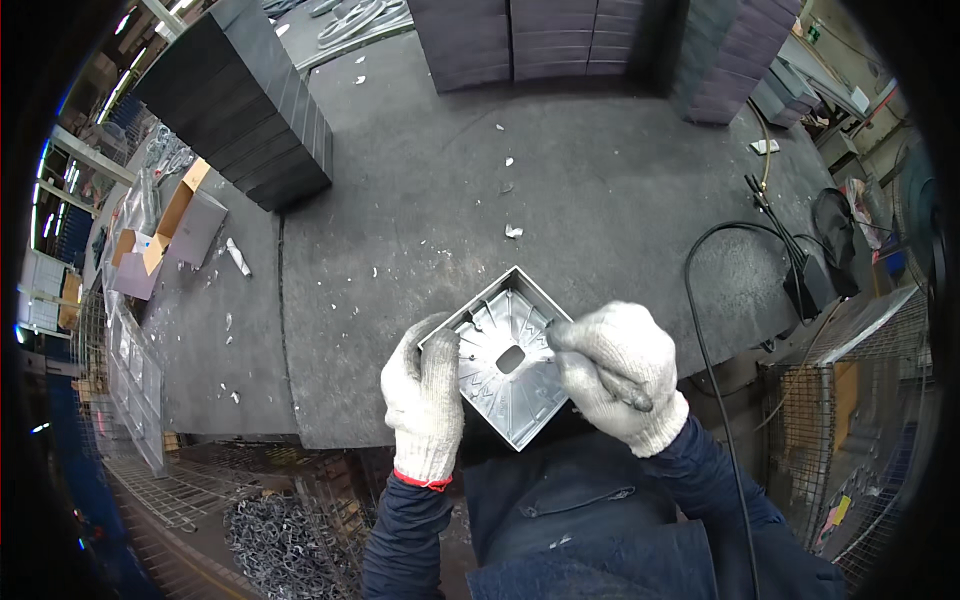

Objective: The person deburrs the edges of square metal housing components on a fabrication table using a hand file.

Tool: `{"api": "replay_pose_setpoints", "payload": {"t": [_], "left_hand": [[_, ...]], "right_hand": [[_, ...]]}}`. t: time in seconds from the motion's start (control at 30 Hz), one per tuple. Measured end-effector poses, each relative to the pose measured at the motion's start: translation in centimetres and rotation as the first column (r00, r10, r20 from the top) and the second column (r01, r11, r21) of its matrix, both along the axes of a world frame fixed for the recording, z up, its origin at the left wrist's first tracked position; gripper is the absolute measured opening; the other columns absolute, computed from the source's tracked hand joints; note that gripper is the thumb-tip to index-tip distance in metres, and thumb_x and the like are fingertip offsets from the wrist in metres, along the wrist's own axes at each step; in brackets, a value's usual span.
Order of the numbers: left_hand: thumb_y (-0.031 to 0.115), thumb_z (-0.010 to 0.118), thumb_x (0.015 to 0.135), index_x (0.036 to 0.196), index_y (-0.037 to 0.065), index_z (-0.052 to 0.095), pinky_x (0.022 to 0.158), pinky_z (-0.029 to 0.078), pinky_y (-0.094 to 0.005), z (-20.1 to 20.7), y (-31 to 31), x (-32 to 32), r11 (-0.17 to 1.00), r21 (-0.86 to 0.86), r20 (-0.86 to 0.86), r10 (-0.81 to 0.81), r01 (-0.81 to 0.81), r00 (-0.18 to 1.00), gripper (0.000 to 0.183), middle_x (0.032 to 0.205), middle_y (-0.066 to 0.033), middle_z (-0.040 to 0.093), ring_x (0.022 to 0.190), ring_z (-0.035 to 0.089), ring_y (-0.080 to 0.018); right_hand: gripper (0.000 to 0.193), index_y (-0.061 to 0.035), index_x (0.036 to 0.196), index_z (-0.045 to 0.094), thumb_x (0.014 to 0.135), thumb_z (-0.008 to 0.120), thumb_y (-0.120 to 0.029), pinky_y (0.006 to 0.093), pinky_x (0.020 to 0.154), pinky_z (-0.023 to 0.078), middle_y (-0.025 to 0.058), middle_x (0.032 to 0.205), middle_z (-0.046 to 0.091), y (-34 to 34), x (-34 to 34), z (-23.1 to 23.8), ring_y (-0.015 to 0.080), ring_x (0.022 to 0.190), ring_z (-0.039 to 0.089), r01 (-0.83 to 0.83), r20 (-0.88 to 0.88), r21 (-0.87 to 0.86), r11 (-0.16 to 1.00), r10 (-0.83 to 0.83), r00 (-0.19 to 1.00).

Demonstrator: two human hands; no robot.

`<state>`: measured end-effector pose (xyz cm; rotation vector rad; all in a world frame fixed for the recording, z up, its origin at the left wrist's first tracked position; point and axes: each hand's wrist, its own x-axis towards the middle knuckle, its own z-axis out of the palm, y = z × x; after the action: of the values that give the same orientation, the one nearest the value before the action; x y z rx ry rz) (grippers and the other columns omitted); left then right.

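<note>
A square, shallow silver metal housing (pixel 520 405) is held up just past the table's near edge, a corner toward me. Its hollow inside faces up, showing ribs and an oblong hole at the centre. My left hand (pixel 425 400), in a white knit glove, grips it by the left corner, fingers over the rim. My right hand (pixel 618 378), gloved alike with darkened fingertips, is closed, its fingertips at the housing's right corner. Whether those fingers pinch something small there is hidden.
Dark flat boxes stand in tall stacks at the left (pixel 250 120) and along the back (pixel 560 45). An open carton (pixel 190 230) lies far left. A black cable (pixel 700 340) loops down at the right. Below the table, a wire bin holds many small metal parts (pixel 285 540).
</note>
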<state>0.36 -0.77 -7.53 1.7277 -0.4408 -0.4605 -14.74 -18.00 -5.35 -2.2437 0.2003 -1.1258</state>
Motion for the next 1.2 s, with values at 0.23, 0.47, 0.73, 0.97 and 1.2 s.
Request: {"api": "replay_pose_setpoints", "payload": {"t": [0.23, 0.47, 0.73, 0.97, 1.2], "left_hand": [[0.025, 0.073, 0.110, 0.134, -0.008, 0.073, 0.097, 0.057, -0.0348, 0.0, 0.1, -0.3, 0.999, -0.035, -0.061, 0.017, -0.019, 0.998, 0.041, 0.119, -0.0157, 0.078, 0.108, 0.072, -0.0189], [0.023, 0.074, 0.109, 0.134, -0.008, 0.073, 0.096, 0.058, -0.0340, -0.3, 0.4, -0.2, 0.999, -0.040, -0.052, 0.013, -0.015, 0.999, 0.040, 0.118, -0.0157, 0.079, 0.107, 0.072, -0.0182], [0.023, 0.075, 0.109, 0.134, -0.008, 0.073, 0.095, 0.058, -0.0338, -0.4, 0.3, -0.4, 0.998, -0.056, -0.067, 0.022, -0.026, 0.997, 0.040, 0.118, -0.0152, 0.079, 0.107, 0.072, -0.0178], [0.020, 0.076, 0.109, 0.135, -0.008, 0.073, 0.095, 0.058, -0.0334, -0.6, 0.3, -0.4, 0.996, -0.089, -0.083, 0.019, -0.026, 0.996, 0.039, 0.118, -0.0148, 0.078, 0.107, 0.072, -0.0176], [0.023, 0.076, 0.109, 0.135, -0.008, 0.072, 0.094, 0.058, -0.0319, -0.4, 0.1, -0.5, 0.997, -0.073, -0.069, 0.021, -0.026, 0.997, 0.040, 0.118, -0.0150, 0.078, 0.107, 0.072, -0.0168]], "right_hand": [[0.026, -0.0008, 0.105, 0.079, 0.079, 0.080, 0.004, 0.0412, 0.074, 0.063, 0.0123, 0.090, 0.081, 0.2, -0.7, 1.2, 0.0303, 0.080, 0.080, -0.115, -0.086, 0.042, 0.992, 0.119, 0.989], [0.023, 0.0011, 0.107, 0.081, 0.084, 0.078, 0.001, 0.0403, 0.075, 0.062, 0.0151, 0.093, 0.082, 0.4, -0.4, -0.5, 0.0308, 0.082, 0.080, -0.051, -0.078, 0.131, 0.990, 0.061, 0.995], [0.013, 0.0004, 0.100, 0.081, 0.088, 0.079, 0.002, 0.0398, 0.072, 0.063, 0.0143, 0.088, 0.081, 0.6, 0.0, -0.2, 0.0295, 0.079, 0.080, 0.082, -0.097, 0.158, 0.984, -0.068, 0.993], [0.014, 0.0035, 0.102, 0.082, 0.089, 0.078, 0.002, 0.0378, 0.075, 0.062, 0.0149, 0.090, 0.082, 0.4, 0.9, -1.1, 0.0282, 0.082, 0.080, 0.074, 0.001, 0.226, 0.971, -0.076, 0.997], [0.012, -0.0007, 0.100, 0.083, 0.088, 0.081, -0.001, 0.0396, 0.081, 0.061, 0.0133, 0.094, 0.082, -0.6, 0.5, -1.6, 0.0288, 0.087, 0.078, 0.074, -0.067, 0.254, 0.964, -0.059, 0.996]]}}
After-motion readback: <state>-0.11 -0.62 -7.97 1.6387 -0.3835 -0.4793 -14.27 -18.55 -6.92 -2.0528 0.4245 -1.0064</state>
